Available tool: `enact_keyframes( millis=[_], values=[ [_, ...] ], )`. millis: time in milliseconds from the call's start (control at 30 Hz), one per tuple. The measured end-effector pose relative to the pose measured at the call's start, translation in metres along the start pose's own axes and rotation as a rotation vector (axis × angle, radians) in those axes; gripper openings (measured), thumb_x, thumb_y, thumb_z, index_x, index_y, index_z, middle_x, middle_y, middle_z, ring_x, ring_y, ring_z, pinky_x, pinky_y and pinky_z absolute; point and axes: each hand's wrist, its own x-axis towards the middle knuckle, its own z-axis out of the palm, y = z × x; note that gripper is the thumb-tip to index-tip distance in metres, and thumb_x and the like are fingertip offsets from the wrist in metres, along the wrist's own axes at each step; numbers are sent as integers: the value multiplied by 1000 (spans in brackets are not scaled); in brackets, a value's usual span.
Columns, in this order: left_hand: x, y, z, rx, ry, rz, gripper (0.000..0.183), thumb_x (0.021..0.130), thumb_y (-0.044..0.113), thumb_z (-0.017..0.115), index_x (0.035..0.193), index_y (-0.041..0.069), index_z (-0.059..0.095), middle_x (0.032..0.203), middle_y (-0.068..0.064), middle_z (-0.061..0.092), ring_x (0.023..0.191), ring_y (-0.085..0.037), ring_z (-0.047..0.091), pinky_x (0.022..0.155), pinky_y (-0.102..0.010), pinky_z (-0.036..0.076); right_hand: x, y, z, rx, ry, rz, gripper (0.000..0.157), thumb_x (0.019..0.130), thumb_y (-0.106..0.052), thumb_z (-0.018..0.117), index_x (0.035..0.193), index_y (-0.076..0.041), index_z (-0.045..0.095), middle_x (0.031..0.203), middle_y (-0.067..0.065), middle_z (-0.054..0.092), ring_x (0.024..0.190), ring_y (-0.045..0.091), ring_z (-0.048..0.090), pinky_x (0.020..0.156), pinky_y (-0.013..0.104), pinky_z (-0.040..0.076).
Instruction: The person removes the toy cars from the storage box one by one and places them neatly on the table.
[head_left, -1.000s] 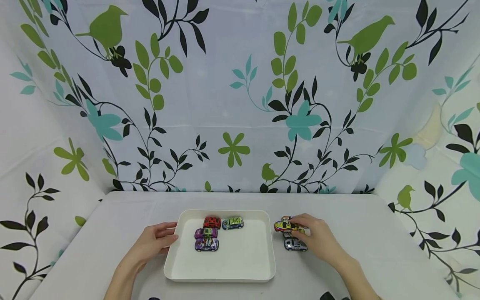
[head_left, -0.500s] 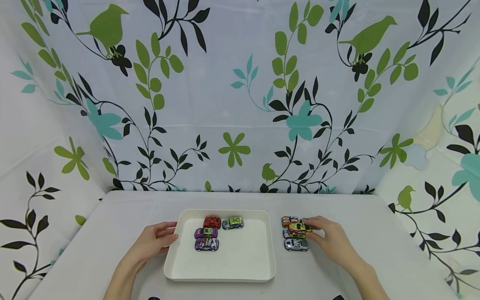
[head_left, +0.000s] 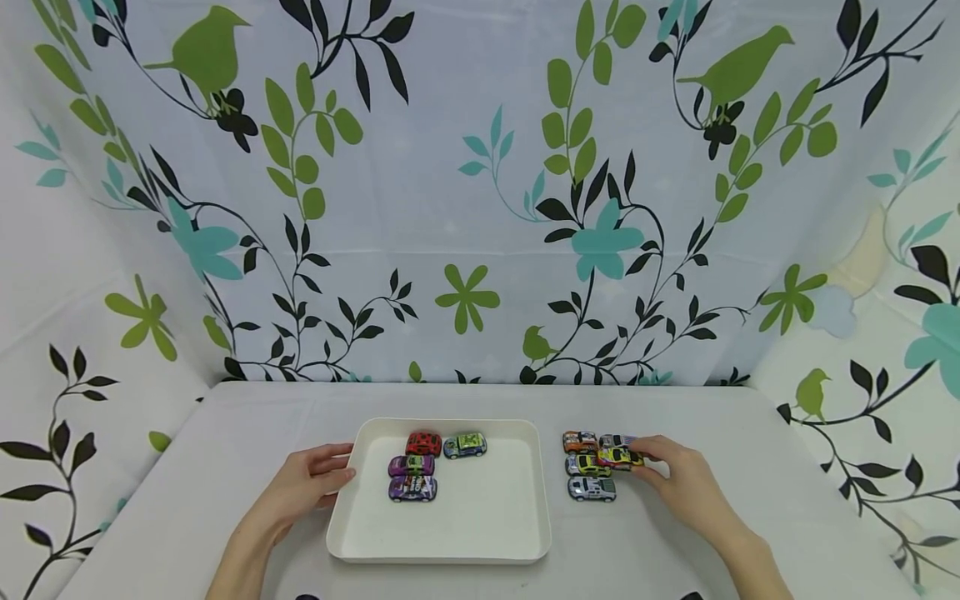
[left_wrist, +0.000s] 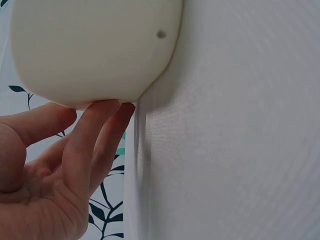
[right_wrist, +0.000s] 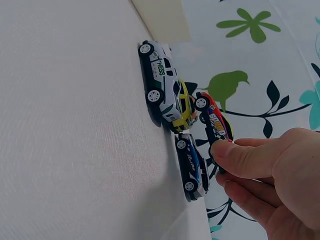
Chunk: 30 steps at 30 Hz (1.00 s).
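In the head view my left hand (head_left: pixel 311 483) touches the left side of a white tray (head_left: pixel 517 533); the left wrist view has its fairly straight fingers (left_wrist: pixel 82 145) against the tray's outer wall (left_wrist: pixel 100 50). My right hand (head_left: pixel 678 479) pinches a yellow and red toy car (head_left: pixel 619 457) between thumb and fingers. That car is above the table in the right wrist view, beside a silver toy car (right_wrist: pixel 162 85) and a blue and dark toy car (right_wrist: pixel 190 165). The group right of the tray also includes an orange car (head_left: pixel 580 441) and a yellow car (head_left: pixel 587 465).
In the tray's upper left part stand a red car (head_left: pixel 424 443), a green and blue car (head_left: pixel 465 446) and two purple cars (head_left: pixel 412 488). A patterned cloth (head_left: pixel 465 208) hangs behind the white table (head_left: pixel 247 433).
My right hand has carried the yellow and red car rightward from over the left of the group to its right side, uncovering the cars beneath. My left hand stays at the tray.
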Motion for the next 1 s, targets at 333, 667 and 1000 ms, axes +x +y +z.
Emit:
enact_keyframes(
  millis=[333, 667, 1000],
  values=[
    [1, 1, 0, 10, -7, -1, 52, 98, 10, 63, 143, -9, 45, 134, -31, 58, 107, -32, 69, 84, -45, 60, -2, 10, -9, -3, -41, 59, 31, 78, 3, 80, 107, -4, 72, 107, 10, 74, 98, 31, 70, 87, 50, 56],
    [-1, 2, 0, 19, -2, -17, 52, 98, 10, 62, 144, -8, 44, 136, -31, 57, 106, -32, 70, 83, -44, 61, -4, 18, -8, 0, -78, 110, 30, 80, 2, 79, 108, -5, 72, 108, 13, 74, 101, 34, 69, 90, 54, 55],
    [0, 2, 0, 8, -11, -16, 53, 98, 9, 62, 144, -8, 43, 137, -32, 55, 107, -32, 69, 84, -44, 61, -6, 21, -1, 16, -127, 152, 29, 81, 0, 79, 109, -5, 72, 110, 14, 73, 104, 35, 68, 92, 56, 53]
  ],
)
